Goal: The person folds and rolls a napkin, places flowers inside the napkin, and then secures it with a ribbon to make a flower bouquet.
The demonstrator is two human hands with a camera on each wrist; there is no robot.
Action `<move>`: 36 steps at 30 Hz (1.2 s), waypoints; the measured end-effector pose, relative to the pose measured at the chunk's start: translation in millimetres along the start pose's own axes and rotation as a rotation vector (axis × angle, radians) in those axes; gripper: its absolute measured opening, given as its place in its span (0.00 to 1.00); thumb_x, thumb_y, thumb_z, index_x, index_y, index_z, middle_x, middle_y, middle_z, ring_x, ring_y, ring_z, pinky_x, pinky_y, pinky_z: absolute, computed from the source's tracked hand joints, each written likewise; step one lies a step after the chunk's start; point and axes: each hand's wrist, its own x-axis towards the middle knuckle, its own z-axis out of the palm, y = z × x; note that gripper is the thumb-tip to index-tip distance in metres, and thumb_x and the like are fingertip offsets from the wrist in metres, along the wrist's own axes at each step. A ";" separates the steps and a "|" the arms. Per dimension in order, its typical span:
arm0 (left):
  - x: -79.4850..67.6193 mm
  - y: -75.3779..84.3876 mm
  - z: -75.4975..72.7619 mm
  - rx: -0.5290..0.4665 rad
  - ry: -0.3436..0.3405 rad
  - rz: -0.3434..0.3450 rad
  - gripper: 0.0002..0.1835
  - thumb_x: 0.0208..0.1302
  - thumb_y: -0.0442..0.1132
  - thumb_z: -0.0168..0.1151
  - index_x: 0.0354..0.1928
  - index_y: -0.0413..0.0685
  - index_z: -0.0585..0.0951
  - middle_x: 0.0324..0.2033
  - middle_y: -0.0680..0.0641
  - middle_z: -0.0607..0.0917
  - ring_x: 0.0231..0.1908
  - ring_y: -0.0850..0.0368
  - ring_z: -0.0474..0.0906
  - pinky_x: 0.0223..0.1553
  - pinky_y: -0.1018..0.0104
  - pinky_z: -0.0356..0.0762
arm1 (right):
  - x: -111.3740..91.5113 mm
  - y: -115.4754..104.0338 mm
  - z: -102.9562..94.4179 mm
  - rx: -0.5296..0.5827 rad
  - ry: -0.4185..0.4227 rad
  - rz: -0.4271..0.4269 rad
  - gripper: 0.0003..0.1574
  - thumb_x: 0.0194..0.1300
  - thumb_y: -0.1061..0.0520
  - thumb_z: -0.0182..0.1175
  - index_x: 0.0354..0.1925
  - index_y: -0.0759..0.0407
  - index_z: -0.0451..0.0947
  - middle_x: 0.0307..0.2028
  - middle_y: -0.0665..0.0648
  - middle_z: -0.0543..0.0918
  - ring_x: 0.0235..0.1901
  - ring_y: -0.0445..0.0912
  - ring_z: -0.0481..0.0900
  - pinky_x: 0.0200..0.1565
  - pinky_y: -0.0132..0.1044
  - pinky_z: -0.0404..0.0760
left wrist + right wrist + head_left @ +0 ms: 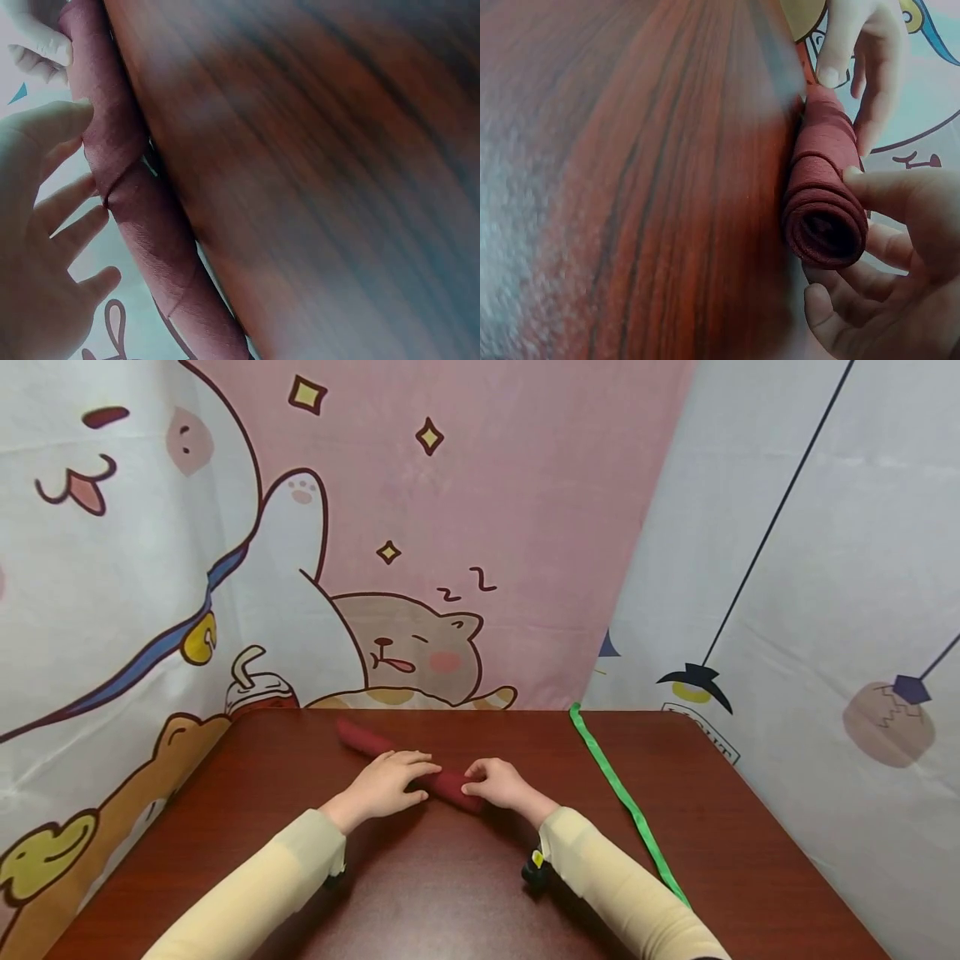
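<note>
A dark red cloth (456,789), rolled into a long tube, lies slantwise on the table, its far end towards the back left. Over its middle is my left hand (388,783), fingers spread and mostly straight, touching the roll; the left wrist view shows thumb and fingertips along the side of the tube (161,232). At the nearer right end, my right hand (501,783) holds the roll between bent thumb and fingers. Wound layers and a hollow centre show at the roll's end (825,229) in the right wrist view.
On the right of the brown wooden table (457,893), a green ribbon (618,789) runs from the back edge towards the front. Behind and beside the table hangs a curtain (540,527) printed with cartoon animals.
</note>
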 end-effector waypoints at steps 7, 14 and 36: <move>-2.2 2.1 0.4 0.001 -0.008 -0.009 0.24 0.61 0.46 0.65 0.61 0.55 0.79 0.63 0.44 0.74 0.64 0.46 0.67 0.62 0.37 0.56 | -0.8 4.6 -0.7 0.026 0.034 0.013 0.12 0.60 0.57 0.66 0.42 0.61 0.79 0.34 0.53 0.82 0.35 0.45 0.77 0.39 0.41 0.76; 0.4 4.4 2.4 0.020 -0.049 -0.032 0.27 0.62 0.49 0.64 0.64 0.56 0.75 0.66 0.45 0.71 0.66 0.47 0.65 0.63 0.37 0.54 | 1.1 7.8 0.6 0.011 0.069 -0.002 0.09 0.61 0.59 0.65 0.40 0.59 0.79 0.33 0.52 0.81 0.35 0.46 0.78 0.40 0.42 0.75; 16.5 3.6 6.2 -0.016 -0.107 -0.057 0.30 0.62 0.50 0.65 0.66 0.53 0.73 0.67 0.42 0.69 0.67 0.42 0.62 0.62 0.34 0.53 | 4.5 -2.3 -0.5 -0.081 0.031 0.005 0.19 0.54 0.50 0.71 0.40 0.59 0.81 0.35 0.53 0.83 0.22 0.40 0.76 0.28 0.34 0.76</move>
